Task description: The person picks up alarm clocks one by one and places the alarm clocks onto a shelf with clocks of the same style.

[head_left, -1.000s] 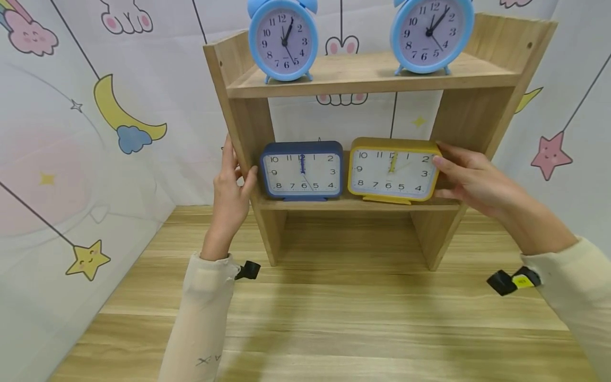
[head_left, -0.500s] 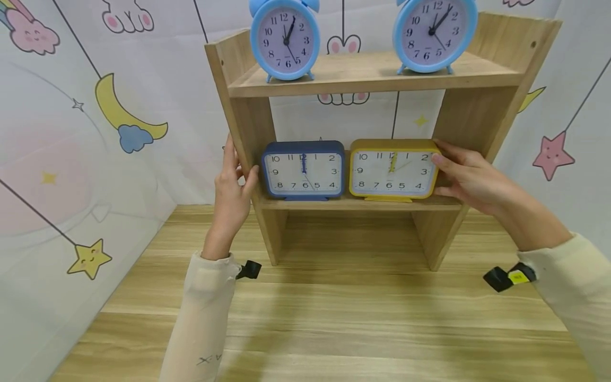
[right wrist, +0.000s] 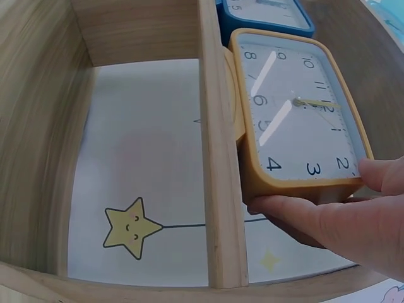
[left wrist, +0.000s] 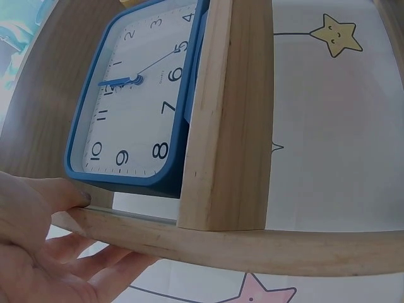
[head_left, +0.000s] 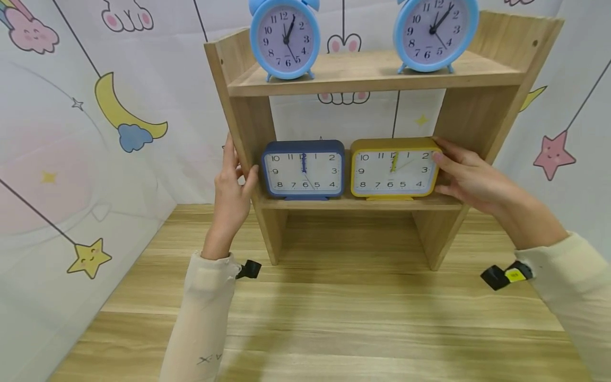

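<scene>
My right hand point(head_left: 477, 175) grips the right end of a yellow rectangular clock point(head_left: 395, 170), its thumb on the front corner near the 2. In the right wrist view, a finger lies along the clock's lower side. The clock stands upright on the middle board of a wooden shelf point(head_left: 372, 85). Beside it on the left, across a narrow gap, stands a matching blue clock point(head_left: 303, 170). My left hand point(head_left: 231, 185) holds the shelf's left side panel, thumb at the inner edge and fingers along the outside; the left wrist view shows it close to the blue clock.
Two round light-blue alarm clocks, a left one point(head_left: 285, 40) and a right one point(head_left: 434, 34), stand on the upper board. The shelf rests on a wood-grain table point(head_left: 353, 318). Behind hangs a white patterned cloth point(head_left: 157, 63).
The yellow clock has shifted slightly and its right end sits a little higher, so it looks more level. My right hand moved with it. My left hand keeps its hold on the shelf panel.
</scene>
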`<state>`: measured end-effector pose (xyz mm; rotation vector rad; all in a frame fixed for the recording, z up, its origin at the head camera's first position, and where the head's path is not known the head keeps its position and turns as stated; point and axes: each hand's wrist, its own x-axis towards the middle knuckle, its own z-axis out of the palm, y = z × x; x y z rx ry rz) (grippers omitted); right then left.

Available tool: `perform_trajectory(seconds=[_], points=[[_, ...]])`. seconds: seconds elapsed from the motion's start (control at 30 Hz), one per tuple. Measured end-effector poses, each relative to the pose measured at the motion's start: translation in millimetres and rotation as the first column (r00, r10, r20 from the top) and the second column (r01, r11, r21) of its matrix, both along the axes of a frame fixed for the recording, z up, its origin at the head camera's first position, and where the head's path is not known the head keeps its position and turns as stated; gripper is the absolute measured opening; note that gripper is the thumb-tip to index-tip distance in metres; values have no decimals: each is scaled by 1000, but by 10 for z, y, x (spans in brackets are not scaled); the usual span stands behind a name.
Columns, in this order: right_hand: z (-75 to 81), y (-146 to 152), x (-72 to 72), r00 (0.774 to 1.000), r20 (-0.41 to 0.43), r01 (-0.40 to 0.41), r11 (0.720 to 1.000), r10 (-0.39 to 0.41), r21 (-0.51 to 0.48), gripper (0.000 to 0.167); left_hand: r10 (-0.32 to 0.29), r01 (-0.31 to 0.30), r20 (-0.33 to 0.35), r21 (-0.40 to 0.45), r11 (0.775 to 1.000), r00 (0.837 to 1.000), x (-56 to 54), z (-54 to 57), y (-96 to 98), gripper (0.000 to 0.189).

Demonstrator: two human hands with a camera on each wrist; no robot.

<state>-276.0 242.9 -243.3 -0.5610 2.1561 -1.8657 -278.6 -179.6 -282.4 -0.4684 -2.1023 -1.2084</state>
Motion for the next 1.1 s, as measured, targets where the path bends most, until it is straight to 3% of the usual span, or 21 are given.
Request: perform_trajectory(seconds=[0.23,0.5,0.77,0.93,1.1], points=[[10,-24,22,1000,-14,10,999,-10,31,70,17,-17,11,-9,1000,1000,5,12,7,76],[-30,-110,63,991,-35,134,984,-131,115,71,24,-24,6,-2,1000,1000,-14,1,3,75],[-89,-164,145,967,-141,236,954,-212,186,79,24,-24,11,-5,1000,1000,-13,-1,10,75],[-164,-166,261,937,-228,308,932,-263,190,79,17,-17,16,6,1000,1000,-10,-8,5,75],[-282,-147,412,858,-377,424,895,-349,138,70,23,-23,-14,4,1000,1000,-12,-5,12,73]])
